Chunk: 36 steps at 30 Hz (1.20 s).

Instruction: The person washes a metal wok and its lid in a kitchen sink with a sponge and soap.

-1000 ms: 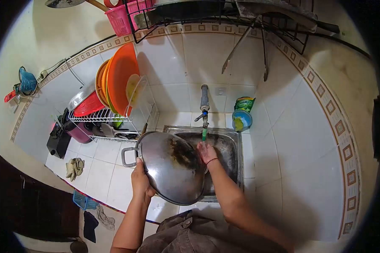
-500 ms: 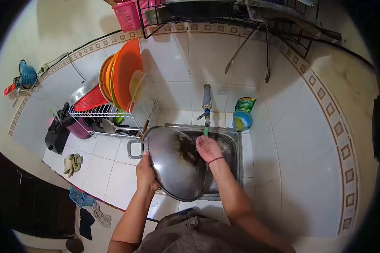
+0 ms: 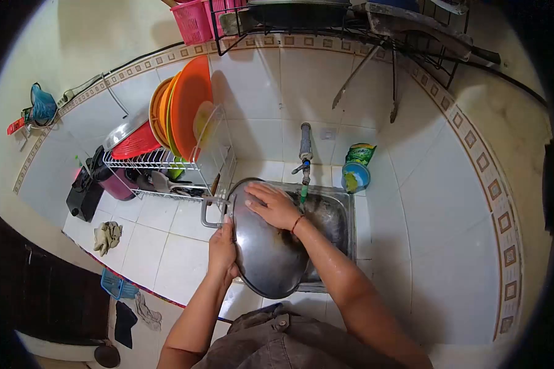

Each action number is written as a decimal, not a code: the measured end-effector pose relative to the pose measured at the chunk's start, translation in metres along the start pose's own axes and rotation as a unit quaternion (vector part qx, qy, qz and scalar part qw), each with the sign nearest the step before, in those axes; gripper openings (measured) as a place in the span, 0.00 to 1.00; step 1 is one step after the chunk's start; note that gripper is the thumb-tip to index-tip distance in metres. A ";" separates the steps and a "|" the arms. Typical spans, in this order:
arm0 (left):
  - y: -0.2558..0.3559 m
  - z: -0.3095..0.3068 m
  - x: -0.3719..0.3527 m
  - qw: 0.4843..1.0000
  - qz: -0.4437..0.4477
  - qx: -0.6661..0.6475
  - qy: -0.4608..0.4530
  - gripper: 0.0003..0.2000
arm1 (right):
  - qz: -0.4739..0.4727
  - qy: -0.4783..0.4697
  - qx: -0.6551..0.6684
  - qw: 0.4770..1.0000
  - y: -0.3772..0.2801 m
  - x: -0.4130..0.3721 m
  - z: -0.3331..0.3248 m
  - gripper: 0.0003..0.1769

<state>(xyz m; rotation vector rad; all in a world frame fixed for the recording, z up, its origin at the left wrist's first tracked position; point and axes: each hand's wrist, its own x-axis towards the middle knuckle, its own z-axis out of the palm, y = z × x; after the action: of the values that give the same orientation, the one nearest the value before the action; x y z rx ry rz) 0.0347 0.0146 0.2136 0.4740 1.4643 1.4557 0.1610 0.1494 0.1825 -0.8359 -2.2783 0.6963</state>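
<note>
A large grey metal wok (image 3: 268, 258) with a loop handle (image 3: 210, 212) is tilted over the steel sink (image 3: 349, 246). My left hand (image 3: 223, 251) grips its left rim just below the handle, thumb on the near face. Flat against the upper part of the wok lies my right hand (image 3: 277, 209), fingers stretched out and holding nothing. Dark scorch marks on the wok are partly hidden by that hand and wrist. Behind the right hand, the faucet (image 3: 305, 163) with its green nozzle (image 3: 303, 194) points down into the sink.
A white dish rack (image 3: 160, 161) holds orange plates (image 3: 192, 107) on the left. Right of the faucet stand a blue bowl (image 3: 356, 176) and a green packet (image 3: 361, 153). A crumpled cloth (image 3: 108, 237) lies on the tiled counter. Tongs (image 3: 354, 77) hang from the black overhead rack (image 3: 277, 31).
My right hand has gone from cupped, palm up, under the faucet to flat on the wok's upper face. The wok and my left hand have shifted slightly right.
</note>
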 end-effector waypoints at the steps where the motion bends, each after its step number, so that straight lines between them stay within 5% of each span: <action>1: 0.002 0.001 -0.003 0.999 -0.003 -0.033 -0.006 0.24 | -0.011 -0.014 0.032 0.999 0.012 -0.001 0.003 0.27; 5: -0.014 -0.030 0.017 0.995 -0.028 -0.079 -0.052 0.26 | 0.086 0.007 0.091 0.992 0.039 -0.018 0.001 0.30; 8: -0.019 -0.054 0.021 0.989 -0.082 -0.113 -0.047 0.28 | 0.185 0.063 0.315 0.929 0.105 -0.053 0.035 0.31; 11: -0.019 -0.069 0.015 0.988 -0.077 -0.123 -0.043 0.28 | 0.414 0.094 0.539 0.727 0.156 -0.089 0.066 0.26; 14: -0.029 -0.085 0.023 0.991 -0.087 -0.098 -0.032 0.29 | 0.387 0.188 0.686 0.587 0.191 -0.100 0.083 0.16; 15: -0.030 -0.088 0.023 0.989 -0.082 -0.109 -0.059 0.30 | 0.229 0.135 0.821 0.505 0.268 -0.111 0.122 0.09; 18: -0.031 -0.090 0.028 0.989 -0.088 -0.110 -0.047 0.30 | 0.350 0.292 0.768 0.450 0.201 -0.083 0.085 0.09; 31: -0.031 -0.087 0.032 0.993 -0.076 -0.084 -0.031 0.29 | 0.266 0.137 0.869 0.394 0.185 -0.073 0.053 0.05; 36: -0.027 -0.068 0.023 0.994 -0.075 -0.075 -0.016 0.29 | 0.353 0.348 0.779 0.384 0.109 -0.052 0.035 0.13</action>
<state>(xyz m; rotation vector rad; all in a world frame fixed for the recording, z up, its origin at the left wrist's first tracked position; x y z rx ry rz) -0.0221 -0.0079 0.1675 0.2870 1.3251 1.4182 0.2106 0.1760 0.0700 -0.6571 0.2147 1.8043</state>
